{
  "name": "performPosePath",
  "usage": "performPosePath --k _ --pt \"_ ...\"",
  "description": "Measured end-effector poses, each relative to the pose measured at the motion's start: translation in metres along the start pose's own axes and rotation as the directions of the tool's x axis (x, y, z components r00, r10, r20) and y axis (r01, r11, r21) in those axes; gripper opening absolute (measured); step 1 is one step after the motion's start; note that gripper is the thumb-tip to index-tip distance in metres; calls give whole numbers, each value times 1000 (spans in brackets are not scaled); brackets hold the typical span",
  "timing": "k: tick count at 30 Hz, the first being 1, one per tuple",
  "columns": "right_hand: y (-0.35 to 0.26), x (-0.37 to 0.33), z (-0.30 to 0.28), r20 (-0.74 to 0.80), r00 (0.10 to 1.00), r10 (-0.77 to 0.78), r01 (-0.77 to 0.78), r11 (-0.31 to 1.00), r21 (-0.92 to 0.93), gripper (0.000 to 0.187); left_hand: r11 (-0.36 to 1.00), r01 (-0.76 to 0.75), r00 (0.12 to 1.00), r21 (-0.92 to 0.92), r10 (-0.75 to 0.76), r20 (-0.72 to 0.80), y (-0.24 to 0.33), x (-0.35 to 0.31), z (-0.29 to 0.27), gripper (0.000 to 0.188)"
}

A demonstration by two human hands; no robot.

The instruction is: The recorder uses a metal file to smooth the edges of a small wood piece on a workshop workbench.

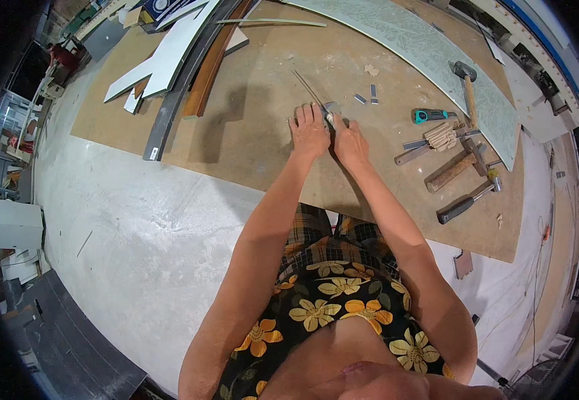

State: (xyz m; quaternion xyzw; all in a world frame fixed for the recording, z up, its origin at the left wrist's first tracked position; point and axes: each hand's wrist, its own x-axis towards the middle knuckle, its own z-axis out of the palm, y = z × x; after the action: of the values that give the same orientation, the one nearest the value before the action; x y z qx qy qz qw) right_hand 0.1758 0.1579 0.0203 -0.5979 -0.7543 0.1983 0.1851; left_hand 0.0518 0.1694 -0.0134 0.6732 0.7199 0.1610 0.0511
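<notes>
Both my hands are close together on the brown board-topped table. My left hand (309,133) lies palm down, its fingers bent over the edge of a thin narrow strip (306,85) that juts out beyond them. Just to the right, my right hand (351,141) is closed, its index finger pointing forward. Whatever it grips is mostly hidden under the fingers. Between the hands a small grey flat piece (331,107) shows, with a pale bit beside the right fingertips. Several small grey rectangular pieces (373,93) lie a little farther off to the right.
On the right lie a teal utility knife (433,116), a bundle of wooden dowels (441,137), a wood-handled hammer (451,173), a black-handled hammer (466,203) and a mallet (468,87). A long pale green patterned panel (423,57) curves behind them. Dark, brown and white profiles (193,67) stretch across the left.
</notes>
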Motion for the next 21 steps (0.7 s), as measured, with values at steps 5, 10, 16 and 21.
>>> performPosePath --k 5,10,16,21 --pt "32 -68 -16 19 999 -25 26 999 -43 48 999 38 998 -5 -38 44 -2 1 -3 72" --pt "48 -116 -43 88 995 45 -35 993 -109 50 1000 31 997 6 -31 65 0 -1 -6 71" --pt "51 -107 -41 43 999 34 -31 998 -62 52 998 63 998 1 -63 20 -1 3 -3 73" --pt "51 -115 -43 75 997 -8 10 1000 -30 53 999 43 999 -12 -43 18 2 2 -3 72"
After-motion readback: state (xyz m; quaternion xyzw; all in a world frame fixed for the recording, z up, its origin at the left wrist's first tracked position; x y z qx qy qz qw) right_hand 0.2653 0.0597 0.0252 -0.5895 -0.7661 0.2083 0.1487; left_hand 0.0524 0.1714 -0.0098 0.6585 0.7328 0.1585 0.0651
